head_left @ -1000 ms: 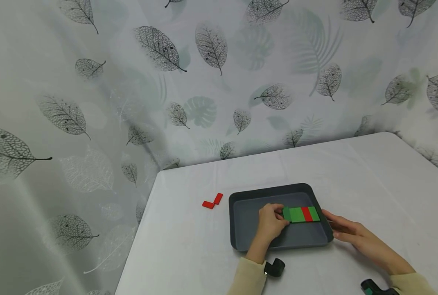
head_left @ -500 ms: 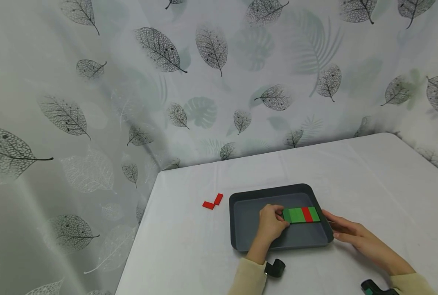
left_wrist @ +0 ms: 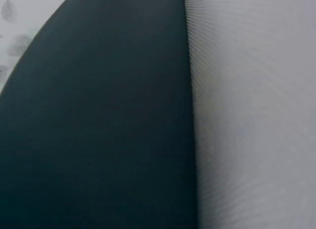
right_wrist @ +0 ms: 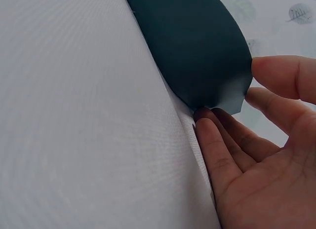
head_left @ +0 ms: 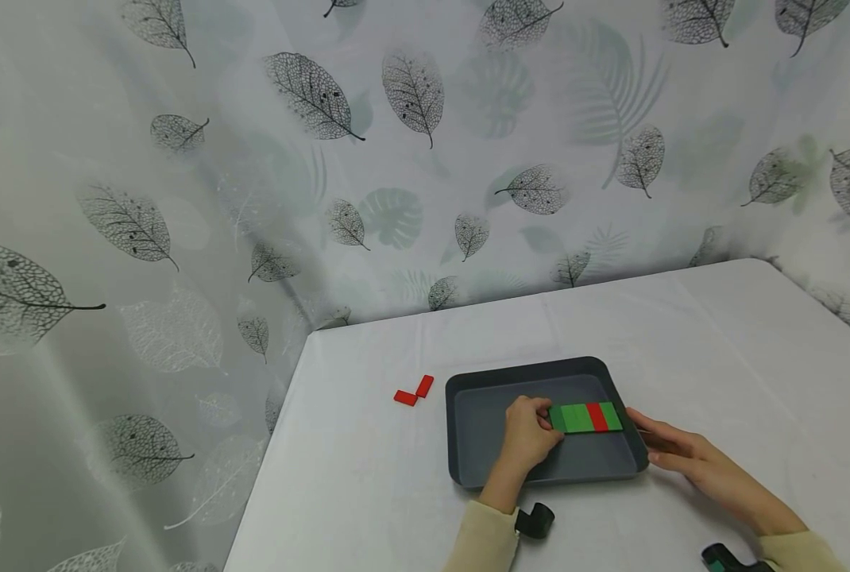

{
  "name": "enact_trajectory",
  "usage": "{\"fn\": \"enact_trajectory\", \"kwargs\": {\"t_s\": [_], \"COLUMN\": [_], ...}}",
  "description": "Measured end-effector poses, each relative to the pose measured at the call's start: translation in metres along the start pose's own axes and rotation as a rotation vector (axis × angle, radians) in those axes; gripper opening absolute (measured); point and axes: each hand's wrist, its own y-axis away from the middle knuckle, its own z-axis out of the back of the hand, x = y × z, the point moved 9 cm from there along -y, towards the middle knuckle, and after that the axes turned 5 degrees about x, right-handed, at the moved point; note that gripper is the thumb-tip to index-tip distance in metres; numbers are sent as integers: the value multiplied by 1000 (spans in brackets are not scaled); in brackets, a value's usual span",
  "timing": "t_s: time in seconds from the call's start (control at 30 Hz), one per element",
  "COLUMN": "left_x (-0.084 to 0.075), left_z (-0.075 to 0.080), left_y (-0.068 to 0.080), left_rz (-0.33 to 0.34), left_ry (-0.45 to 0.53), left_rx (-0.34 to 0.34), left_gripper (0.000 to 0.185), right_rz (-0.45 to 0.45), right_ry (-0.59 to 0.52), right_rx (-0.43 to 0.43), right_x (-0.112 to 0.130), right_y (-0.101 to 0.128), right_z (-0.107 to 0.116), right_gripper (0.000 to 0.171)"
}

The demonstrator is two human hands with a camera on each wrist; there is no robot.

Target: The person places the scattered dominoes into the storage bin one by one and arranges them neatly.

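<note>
At far left a leaf-printed curtain (head_left: 168, 199) hangs, running on behind the white-covered tabletop (head_left: 325, 477). Next come two flat pieces lying at an angle to one another: a left red tile (head_left: 406, 398) and an upper red tile (head_left: 425, 386), their near corners close together. Right of them sits a dark gray rectangular tray (head_left: 478, 445). Over it reaches the left hand (head_left: 525, 433), its finger and thumb pinching opposite ends of an end green tile (head_left: 557, 418). That tile begins a row within the tray's right half — then a middle green tile (head_left: 577, 418), a narrower-looking red strip (head_left: 597, 417) and a last green tile (head_left: 612, 416) near the right wall. A black wrist device (head_left: 537, 521) sits by the cream left sleeve (head_left: 485, 540). Farthest right, the right hand (head_left: 682, 449) touches the tray's outer right side — fingers extended, not wrapped around it.
</note>
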Motion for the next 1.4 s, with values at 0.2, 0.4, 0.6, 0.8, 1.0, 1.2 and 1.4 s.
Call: {"fn": "enact_trajectory", "kwargs": {"t_s": [0.2,0.4,0.6,0.8,1.0,1.2,1.4], "left_x": [-8,-22,11,81,144,174,180], "left_z": [19,75,150,198,202,185,175], "left_y": [0,6,15,26,33,30,27], "left_rz": [-50,-234,-215,-23,182,291,360], "left_ry": [52,127,195,175,209,215,202], "left_rx": [-63,-301,-524,-621,-614,-562,-542], "left_gripper": [40,39,41,49,54,57,57], "right_rz": [2,-15,-54,-62,-90,-102,-70], "right_ry": [-5,19,11,14,-11,-48,-66], "right_rx": [4,5,-7,3,13,29,37], "right_x": [-1,-1,-4,-8,-9,-11,-8], "right_y": [-1,-1,-2,-2,-2,-2,-2], "right_z": [0,0,0,0,0,-2,-2], "right_gripper": [58,58,60,61,64,64,63]}}
